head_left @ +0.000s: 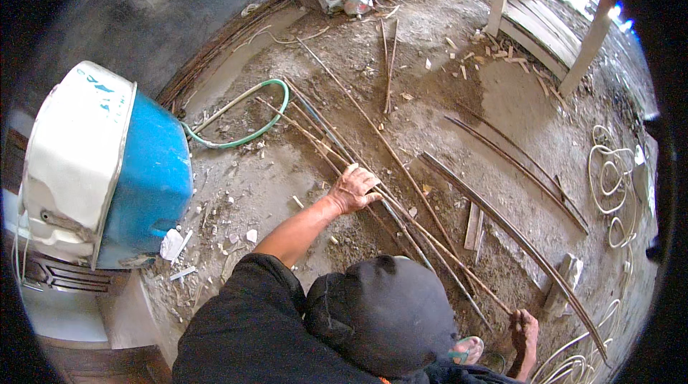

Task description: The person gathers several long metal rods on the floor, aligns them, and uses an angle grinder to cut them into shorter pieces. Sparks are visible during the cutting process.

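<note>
My left hand [355, 188] is palm down with bent fingers, closed over several thin rusty rods lying together on the dirt floor. Part of its grip is hidden beneath the palm. At the lower right my right hand [525, 334] is curled around the near end of a brown rod [469, 274]. That rod slants up and left to my left hand. A greyish rod [410, 236] lies beside it, and the far ends of the bunch fan out beyond my left hand. Another long rusty rod [380, 132] crosses the floor just to the right.
A blue and white tub [154, 176] stands at left, near a green hose loop [278, 115]. Long bars [502, 223] and coiled pale cable [605, 169] lie at right. A wooden frame [534, 33] stands far right. A dark rounded cloth shape [390, 312] blocks the lower middle.
</note>
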Demonstrator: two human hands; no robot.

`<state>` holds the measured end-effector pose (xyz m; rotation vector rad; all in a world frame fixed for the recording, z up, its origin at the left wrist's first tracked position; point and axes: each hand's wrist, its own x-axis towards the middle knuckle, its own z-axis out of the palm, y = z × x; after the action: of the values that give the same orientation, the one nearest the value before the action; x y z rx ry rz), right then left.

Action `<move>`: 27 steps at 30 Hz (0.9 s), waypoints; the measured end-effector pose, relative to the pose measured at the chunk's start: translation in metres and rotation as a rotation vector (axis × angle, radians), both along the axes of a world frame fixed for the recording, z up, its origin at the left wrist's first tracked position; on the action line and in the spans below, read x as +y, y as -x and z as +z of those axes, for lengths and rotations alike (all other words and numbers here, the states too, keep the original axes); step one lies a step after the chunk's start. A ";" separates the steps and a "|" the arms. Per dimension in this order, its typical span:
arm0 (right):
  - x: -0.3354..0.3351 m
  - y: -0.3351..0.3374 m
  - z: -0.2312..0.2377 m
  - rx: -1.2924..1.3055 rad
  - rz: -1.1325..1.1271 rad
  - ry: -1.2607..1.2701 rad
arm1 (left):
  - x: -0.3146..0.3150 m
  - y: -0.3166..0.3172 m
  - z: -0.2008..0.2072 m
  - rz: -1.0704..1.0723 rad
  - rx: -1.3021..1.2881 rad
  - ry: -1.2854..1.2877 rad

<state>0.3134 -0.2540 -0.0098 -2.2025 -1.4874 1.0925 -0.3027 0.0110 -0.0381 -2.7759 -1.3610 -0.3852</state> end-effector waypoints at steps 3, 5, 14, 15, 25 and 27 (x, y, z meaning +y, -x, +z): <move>-0.003 -0.004 -0.005 -0.062 0.111 -0.092 | 0.001 0.009 -0.005 0.015 0.006 0.006; 0.000 -0.008 -0.008 0.138 -0.066 0.070 | 0.003 0.013 -0.006 0.009 0.010 0.006; -0.018 -0.006 -0.004 0.007 0.096 0.213 | -0.003 0.011 0.009 -0.137 0.030 0.163; -0.023 -0.011 -0.001 0.027 0.127 0.303 | -0.006 0.009 0.010 -0.125 0.058 0.230; -0.037 -0.007 -0.043 -0.145 0.287 -0.013 | 0.032 -0.020 -0.002 -0.001 -0.060 0.073; -0.034 -0.002 -0.044 -0.174 0.264 0.011 | 0.041 -0.024 0.000 -0.070 0.068 0.230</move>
<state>0.3150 -0.2882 -0.0536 -2.2024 -1.8943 1.0044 -0.2789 0.0523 -0.0382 -2.9947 -1.3765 -0.1420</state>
